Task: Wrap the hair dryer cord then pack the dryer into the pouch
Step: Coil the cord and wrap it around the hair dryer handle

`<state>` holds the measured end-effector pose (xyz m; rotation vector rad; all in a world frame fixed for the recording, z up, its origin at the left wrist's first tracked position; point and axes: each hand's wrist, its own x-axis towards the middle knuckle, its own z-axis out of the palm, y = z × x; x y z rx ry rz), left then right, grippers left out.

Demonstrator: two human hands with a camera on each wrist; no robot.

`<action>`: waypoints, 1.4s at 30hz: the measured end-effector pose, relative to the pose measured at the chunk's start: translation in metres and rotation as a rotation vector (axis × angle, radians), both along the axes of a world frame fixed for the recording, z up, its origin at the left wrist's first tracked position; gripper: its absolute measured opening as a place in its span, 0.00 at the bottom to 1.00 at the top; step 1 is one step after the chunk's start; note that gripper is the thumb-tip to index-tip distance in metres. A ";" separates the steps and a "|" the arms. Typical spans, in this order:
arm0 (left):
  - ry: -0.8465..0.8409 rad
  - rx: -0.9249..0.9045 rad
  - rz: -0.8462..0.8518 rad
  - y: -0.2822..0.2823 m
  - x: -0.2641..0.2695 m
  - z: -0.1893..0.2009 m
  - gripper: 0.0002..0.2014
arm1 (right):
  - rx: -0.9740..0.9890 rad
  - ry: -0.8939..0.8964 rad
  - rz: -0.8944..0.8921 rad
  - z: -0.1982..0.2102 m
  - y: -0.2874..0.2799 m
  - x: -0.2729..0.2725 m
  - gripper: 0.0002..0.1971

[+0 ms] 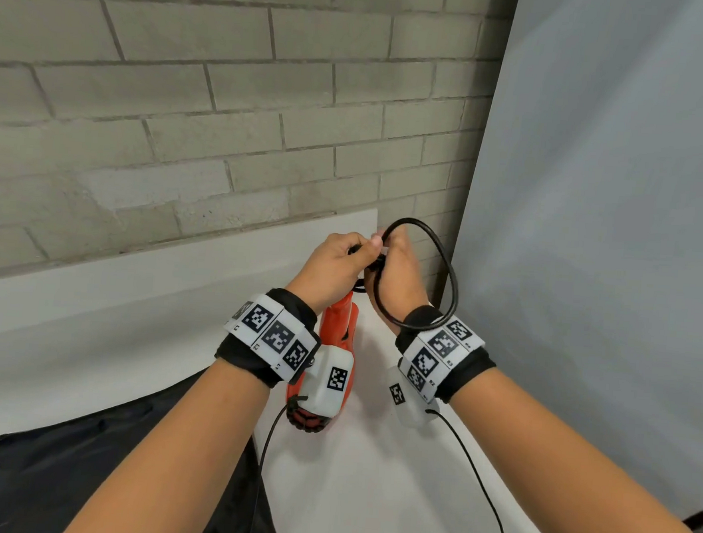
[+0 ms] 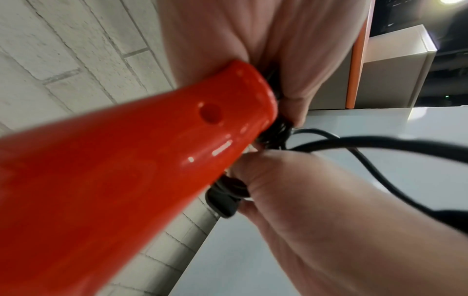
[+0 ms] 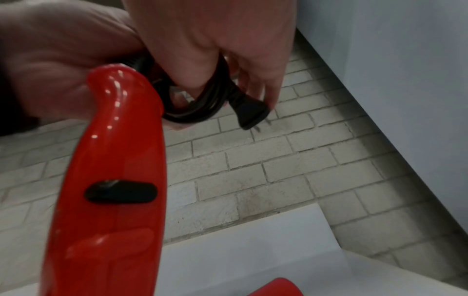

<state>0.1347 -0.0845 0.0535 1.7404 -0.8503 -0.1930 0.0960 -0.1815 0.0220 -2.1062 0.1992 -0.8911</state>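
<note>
Most of my red hair dryer (image 1: 337,327) is hidden under my wrists in the head view; only part of its handle and its black-grilled end show, and whether it touches the white table (image 1: 368,475) I cannot tell. Both wrist views are blurred. My left hand (image 1: 333,265) is curled at the top end of the dryer's handle, gripping the bundled black cord (image 1: 445,273) there. My right hand (image 1: 399,269) presses against the left, its fingers closed on the same cord, with the plug (image 3: 250,112) hanging by its fingertips. One loose loop of cord arcs to the right of the dryer, over my right wrist. The black pouch (image 1: 78,455) lies left of the dryer on the table, partly under my left forearm. A brick wall (image 1: 186,109) stands beyond the dryer.
</note>
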 end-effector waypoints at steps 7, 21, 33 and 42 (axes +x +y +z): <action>0.103 -0.054 0.033 0.000 0.005 -0.002 0.12 | -0.081 0.233 0.249 -0.019 -0.032 -0.010 0.11; 0.069 -0.122 -0.024 0.004 0.004 -0.001 0.14 | -0.352 0.979 0.170 -0.038 -0.060 -0.032 0.23; 0.127 -0.105 -0.040 0.011 0.001 0.003 0.10 | 0.071 0.326 0.170 -0.016 -0.046 -0.012 0.10; 0.125 0.037 -0.028 0.015 -0.001 0.011 0.14 | 0.041 0.017 -0.037 0.022 -0.064 -0.018 0.09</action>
